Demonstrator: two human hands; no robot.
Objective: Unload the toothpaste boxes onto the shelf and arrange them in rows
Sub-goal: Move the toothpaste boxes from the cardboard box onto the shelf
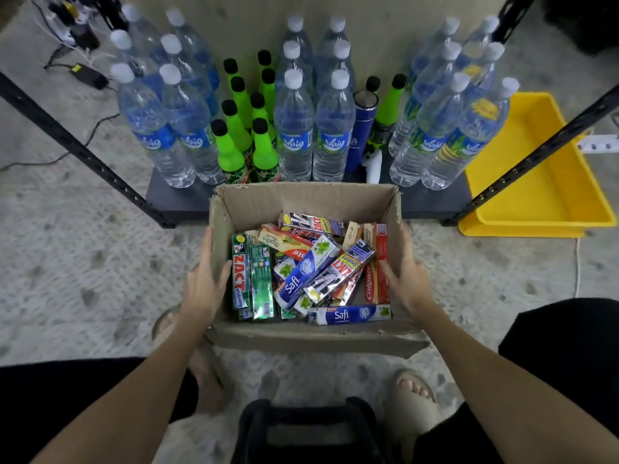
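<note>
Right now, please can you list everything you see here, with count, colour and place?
cardboard box: one, brown, open, on the floor before the shelf
toothpaste boxes: many, mixed colours, loose inside the cardboard box
water bottles: about twenty, clear with white caps, standing on the shelf
green bottles: about ten, black caps, between the water bottles
blue flask: one, on the shelf
shelf: dark board, black posts
yellow tub: one, floor, right
left hand: on the box's left wall
right hand: on the box's right wall
</note>
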